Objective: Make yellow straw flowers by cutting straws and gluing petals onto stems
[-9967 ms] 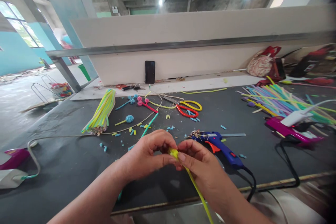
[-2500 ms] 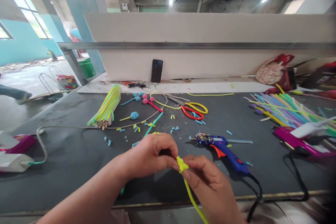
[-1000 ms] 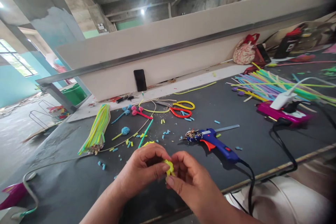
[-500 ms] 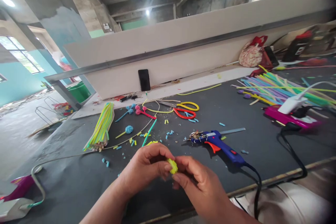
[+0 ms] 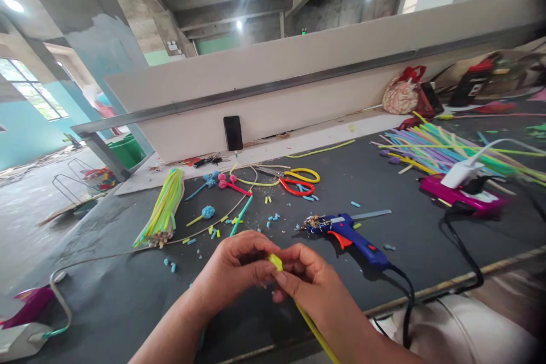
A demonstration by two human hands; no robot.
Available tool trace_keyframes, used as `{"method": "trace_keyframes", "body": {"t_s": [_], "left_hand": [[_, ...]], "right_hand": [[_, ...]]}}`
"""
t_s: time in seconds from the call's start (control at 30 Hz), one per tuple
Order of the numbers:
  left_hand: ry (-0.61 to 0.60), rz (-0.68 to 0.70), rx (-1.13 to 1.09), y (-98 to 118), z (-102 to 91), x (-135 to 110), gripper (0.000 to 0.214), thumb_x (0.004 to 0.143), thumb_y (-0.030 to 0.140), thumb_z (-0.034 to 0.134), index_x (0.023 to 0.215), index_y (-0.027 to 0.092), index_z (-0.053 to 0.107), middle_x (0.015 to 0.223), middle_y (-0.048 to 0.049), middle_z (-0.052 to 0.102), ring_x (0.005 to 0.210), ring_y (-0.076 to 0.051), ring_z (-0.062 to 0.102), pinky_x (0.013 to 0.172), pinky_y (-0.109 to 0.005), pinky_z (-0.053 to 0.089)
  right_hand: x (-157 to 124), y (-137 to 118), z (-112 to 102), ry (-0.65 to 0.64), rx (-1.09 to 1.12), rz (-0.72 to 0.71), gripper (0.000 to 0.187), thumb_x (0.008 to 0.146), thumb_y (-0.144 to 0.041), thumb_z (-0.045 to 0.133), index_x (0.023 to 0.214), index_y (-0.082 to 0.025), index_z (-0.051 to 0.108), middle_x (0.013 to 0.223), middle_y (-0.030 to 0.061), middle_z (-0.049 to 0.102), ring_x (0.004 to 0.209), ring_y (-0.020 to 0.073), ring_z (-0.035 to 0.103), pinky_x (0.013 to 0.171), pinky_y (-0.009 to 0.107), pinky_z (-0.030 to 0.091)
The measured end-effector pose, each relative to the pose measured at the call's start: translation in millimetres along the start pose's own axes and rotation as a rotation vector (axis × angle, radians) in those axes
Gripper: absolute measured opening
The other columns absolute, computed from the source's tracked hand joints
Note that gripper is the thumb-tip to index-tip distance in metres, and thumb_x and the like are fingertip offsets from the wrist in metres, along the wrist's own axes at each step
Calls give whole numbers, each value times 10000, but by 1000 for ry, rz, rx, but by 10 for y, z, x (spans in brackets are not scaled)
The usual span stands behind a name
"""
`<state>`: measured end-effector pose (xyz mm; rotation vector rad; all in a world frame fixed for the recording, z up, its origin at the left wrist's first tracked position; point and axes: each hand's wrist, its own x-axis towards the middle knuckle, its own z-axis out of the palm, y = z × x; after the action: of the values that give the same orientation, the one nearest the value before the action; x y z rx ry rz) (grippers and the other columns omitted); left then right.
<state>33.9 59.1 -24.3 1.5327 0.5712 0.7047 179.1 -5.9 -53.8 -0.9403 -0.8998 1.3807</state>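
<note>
My left hand (image 5: 232, 273) and my right hand (image 5: 311, 290) meet over the near edge of the dark table (image 5: 106, 296). Both pinch the curled tip of a yellow foam strip (image 5: 276, 262). Its long tail runs down under my right wrist toward the bottom edge. A blue hot glue gun (image 5: 347, 230) lies just right of my hands, nozzle pointing left, its black cord trailing off the table.
Red and yellow scissors (image 5: 298, 181) lie behind the glue gun. A bundle of yellow-green strips (image 5: 164, 207) sits at left, finished blue and pink rolled pieces (image 5: 217, 182) nearby. Coloured strips (image 5: 443, 151) and a magenta power strip (image 5: 463, 199) fill the right. A black phone (image 5: 232, 132) leans on the back board.
The yellow curl is now mostly covered by my fingers, and the strip's tail shows again below my right hand. The view has shifted slightly.
</note>
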Motion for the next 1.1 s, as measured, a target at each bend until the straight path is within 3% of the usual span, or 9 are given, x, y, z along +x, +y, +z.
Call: {"method": "trace_keyframes", "body": {"t_s": [0.13,0.27,0.4,0.6,0.73,0.83,0.97,1.03,1.1], "left_hand": [[-29,36,-150,-20,-62,-10,477,631,136,748,1077,239,616,962,-25,551,668,-83,546,595,-212,457],[-134,78,-222,-40,-44,-16,422,649,185,742,1050,188,611,919,-46,572,726,-142,597,655,-268,466],[-211,50,-320,-41,53,-9,411,650,210,745,1020,173,570,805,-41,618,681,-163,622,659,-308,468],[-146,1,-248,-15,66,20,177,699,253,699,797,132,616,700,-12,570,592,-105,556,571,-231,400],[-78,-15,-274,-32,71,33,180,730,282,661,716,106,629,609,-12,547,544,-108,550,568,-240,385],[-31,-49,-383,-44,83,51,223,708,326,669,721,110,615,567,0,528,463,-120,537,508,-259,393],[202,-57,-374,-38,1,83,240,717,343,665,782,121,601,687,-30,607,564,-108,554,553,-233,414],[266,-44,-289,-46,-59,96,216,755,337,629,775,130,572,696,-17,602,618,-105,571,615,-229,431],[242,-43,-199,-70,-91,105,206,792,347,579,776,146,538,639,16,557,571,-100,567,592,-232,440]], "right_hand": [[-48,-77,-18,-15,87,-30,279,671,-308,740,835,-195,546,706,-22,660,616,111,597,619,253,457],[-71,-85,-45,-69,104,-101,342,704,-287,729,911,-233,462,697,-49,670,606,108,603,639,260,432],[-65,-49,-41,-42,97,-112,377,702,-291,732,903,-243,416,631,-68,663,582,115,602,620,254,420],[13,-36,-31,-89,95,-87,344,756,-308,683,863,-251,362,582,-72,651,569,137,628,601,247,410],[129,-32,24,-94,167,-57,392,729,-319,702,829,-251,329,540,-82,626,458,114,584,490,203,363],[178,-4,42,-147,162,-19,356,753,-365,662,864,-250,343,603,-66,635,450,107,579,494,218,396],[141,3,-54,-107,-245,-3,256,792,-348,606,927,-245,413,653,-51,633,564,136,628,580,259,448],[109,-29,-118,-8,-564,-104,183,828,-329,547,964,-253,450,640,-46,621,567,143,612,576,265,450],[100,-75,-155,89,-820,-250,176,860,-316,487,1025,-260,467,657,-31,623,535,143,585,547,268,444]]}}
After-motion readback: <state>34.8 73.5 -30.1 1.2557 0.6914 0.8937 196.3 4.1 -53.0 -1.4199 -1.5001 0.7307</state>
